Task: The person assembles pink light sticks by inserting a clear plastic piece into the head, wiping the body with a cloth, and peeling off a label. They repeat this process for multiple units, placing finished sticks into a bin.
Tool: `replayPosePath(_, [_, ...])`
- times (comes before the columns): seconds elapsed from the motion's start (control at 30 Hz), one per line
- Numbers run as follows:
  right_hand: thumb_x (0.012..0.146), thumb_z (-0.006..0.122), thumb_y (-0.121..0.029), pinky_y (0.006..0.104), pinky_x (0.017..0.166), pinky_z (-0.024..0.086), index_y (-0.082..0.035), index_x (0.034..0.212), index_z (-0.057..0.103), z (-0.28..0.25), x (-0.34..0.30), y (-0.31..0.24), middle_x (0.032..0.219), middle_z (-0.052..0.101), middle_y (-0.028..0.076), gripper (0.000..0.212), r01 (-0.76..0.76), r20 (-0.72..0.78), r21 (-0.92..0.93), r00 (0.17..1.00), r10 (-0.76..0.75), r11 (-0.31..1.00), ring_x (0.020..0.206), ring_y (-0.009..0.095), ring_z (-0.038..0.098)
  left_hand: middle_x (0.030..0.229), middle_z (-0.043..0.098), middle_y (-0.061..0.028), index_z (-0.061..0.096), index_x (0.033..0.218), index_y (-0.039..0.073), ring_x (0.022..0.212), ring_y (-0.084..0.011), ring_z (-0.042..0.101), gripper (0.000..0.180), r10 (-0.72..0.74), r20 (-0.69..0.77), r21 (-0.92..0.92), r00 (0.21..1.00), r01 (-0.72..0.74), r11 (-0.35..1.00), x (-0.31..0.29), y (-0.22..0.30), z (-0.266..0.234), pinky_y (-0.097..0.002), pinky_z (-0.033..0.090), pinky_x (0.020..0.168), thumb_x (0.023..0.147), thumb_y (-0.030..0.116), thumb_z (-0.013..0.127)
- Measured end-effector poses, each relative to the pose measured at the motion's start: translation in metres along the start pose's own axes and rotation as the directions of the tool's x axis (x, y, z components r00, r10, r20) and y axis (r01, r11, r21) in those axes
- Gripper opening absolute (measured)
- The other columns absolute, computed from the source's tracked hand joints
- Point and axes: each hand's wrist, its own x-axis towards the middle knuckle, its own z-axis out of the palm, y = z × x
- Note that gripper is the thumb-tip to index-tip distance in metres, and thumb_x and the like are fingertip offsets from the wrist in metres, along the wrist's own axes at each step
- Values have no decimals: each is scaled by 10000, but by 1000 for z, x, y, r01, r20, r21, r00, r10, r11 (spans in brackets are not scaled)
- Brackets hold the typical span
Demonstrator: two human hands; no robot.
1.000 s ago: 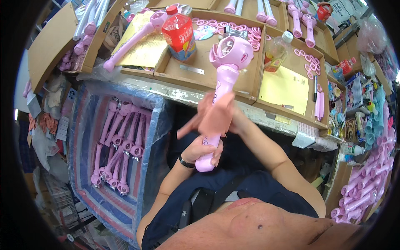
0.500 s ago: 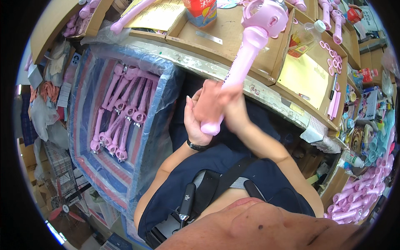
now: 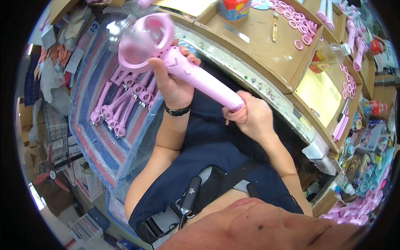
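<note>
A pink plastic light stick (image 3: 204,83) with a ring-shaped head and a clear dome lies slantwise before me, its head to the upper left. My left hand (image 3: 177,89) is closed round the neck just below the head, thumb on the near side. At the lower right end of the handle, my right hand (image 3: 259,118) is closed over the tip. A small salmon-coloured piece, apparently cloth (image 3: 236,115), shows bunched between its fingers and the handle. Several finished-looking pink light sticks (image 3: 118,106) lie in a striped, plastic-covered bin (image 3: 100,146) at my left.
Cardboard trays (image 3: 266,68) line the bench, holding pink rings (image 3: 298,21), a metal strip (image 3: 236,32) and a red-and-blue cup (image 3: 234,9). A clear bottle (image 3: 329,58) stands near a yellow sheet (image 3: 318,100). More pink parts (image 3: 350,208) are heaped at lower right.
The light stick has swung from pointing up and right to pointing up and left. My left hand moved up to its neck; my right hand moved to the handle end.
</note>
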Motion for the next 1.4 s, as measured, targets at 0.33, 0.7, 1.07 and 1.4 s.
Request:
replayPosePath(0.33, [921, 565, -308, 299, 778, 492, 17, 1052, 521, 54, -11, 22, 979, 601, 146, 354, 141, -411, 816, 823, 392, 560, 858, 192, 598, 792, 554, -55, 514, 1153, 21, 648, -143, 523, 843, 152, -34, -354, 988, -154, 923, 0, -1, -18, -280, 445, 610, 713, 739, 552])
replayPosePath(0.7, [940, 436, -232, 433, 985, 435, -62, 1308, 353, 29, -26, 38, 1280, 473, 149, 415, -301, 325, 945, 832, 449, -126, 1128, 269, 540, 764, 550, -74, 476, 1136, -25, 569, -141, 540, 841, -250, 68, 287, 966, 221, 932, 13, 35, -28, -231, 434, 512, 773, 732, 421])
replayPosePath(1.07, [910, 541, -221, 421, 972, 348, -25, 1382, 342, 10, 85, -7, 1218, 441, 209, 548, 170, -420, 210, 905, -68, 963, 1165, 295, 421, 1237, 518, -205, 247, 1384, -24, 1142, -293, 537, 816, -265, 264, 865, 928, -106, 491, -39, -20, 14, -339, 432, 927, 747, 141, 728])
replayPosePath(1.4, [770, 581, -239, 523, 974, 301, -91, 1026, 688, -4, 87, -42, 1204, 544, 195, 315, 236, -413, -424, 809, -419, 874, 1139, 396, 469, 1391, 361, -250, 309, 1374, 5, 1229, -382, 435, 687, -308, 275, 946, 911, -198, 256, -51, -26, 13, -393, 425, 937, 792, 119, 655])
